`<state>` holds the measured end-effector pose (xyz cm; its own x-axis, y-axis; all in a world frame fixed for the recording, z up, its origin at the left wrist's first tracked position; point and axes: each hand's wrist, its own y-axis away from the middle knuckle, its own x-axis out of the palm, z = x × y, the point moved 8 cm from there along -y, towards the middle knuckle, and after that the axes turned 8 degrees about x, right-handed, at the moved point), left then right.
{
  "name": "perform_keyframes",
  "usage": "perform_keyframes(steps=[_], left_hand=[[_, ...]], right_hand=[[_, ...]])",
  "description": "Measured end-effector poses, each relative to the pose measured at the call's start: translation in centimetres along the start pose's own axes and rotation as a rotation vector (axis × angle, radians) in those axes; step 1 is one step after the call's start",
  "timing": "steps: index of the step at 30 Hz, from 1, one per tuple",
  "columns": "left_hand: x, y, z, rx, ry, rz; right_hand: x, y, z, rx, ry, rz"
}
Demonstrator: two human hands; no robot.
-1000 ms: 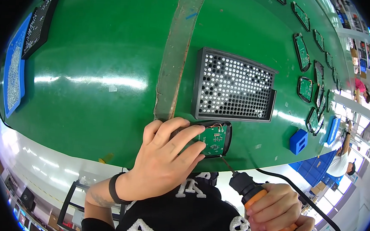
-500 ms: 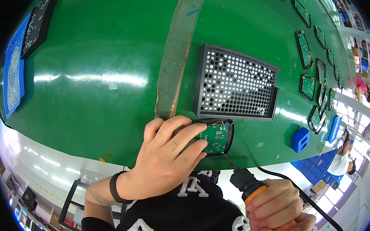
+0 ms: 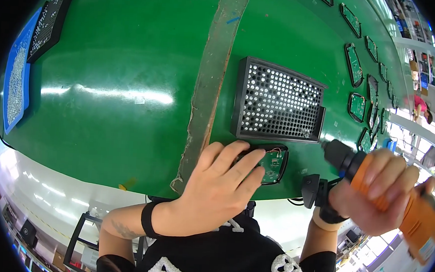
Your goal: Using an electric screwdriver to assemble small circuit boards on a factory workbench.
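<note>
Near the front edge of the green table lies a black plastic case (image 3: 284, 162) with a green circuit board (image 3: 272, 168) in it. My left hand (image 3: 219, 188) lies over the left part of the case, its fingers bent down onto it and the thumb hidden. At the right, my right hand (image 3: 381, 193) is wrapped round an orange electric screwdriver (image 3: 423, 228), raised and somewhat blurred. The tool's black nose points left toward the near right corner of a black screw tray (image 3: 238, 102), which holds silvery screws in rows of holes.
Several other cased circuit boards (image 3: 354, 65) lie along the right side of the table. At the far left are a blue bin (image 3: 27, 82) of loose screws and another black tray (image 3: 47, 31). A worn strip (image 3: 207, 93) crosses the table. Another person (image 3: 420, 106) is in the right background.
My right hand has lifted the screwdriver up and right, away from the case to beside the screw tray. My left hand and the case have shifted slightly right in view.
</note>
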<state>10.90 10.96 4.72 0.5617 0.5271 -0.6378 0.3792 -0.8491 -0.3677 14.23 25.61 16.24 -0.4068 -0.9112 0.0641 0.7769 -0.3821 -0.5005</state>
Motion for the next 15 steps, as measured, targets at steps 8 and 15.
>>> perform_keyframes(steps=[8,15], left_hand=[[-2.0,0.5,2.0,-0.228,-0.095,-0.095],[-2.2,1.1,2.4,-0.263,-0.080,-0.121]], right_hand=[[-1.8,-1.3,-2.8,0.124,0.037,-0.033],[-1.7,-1.5,-3.3,0.130,0.028,-0.025]])
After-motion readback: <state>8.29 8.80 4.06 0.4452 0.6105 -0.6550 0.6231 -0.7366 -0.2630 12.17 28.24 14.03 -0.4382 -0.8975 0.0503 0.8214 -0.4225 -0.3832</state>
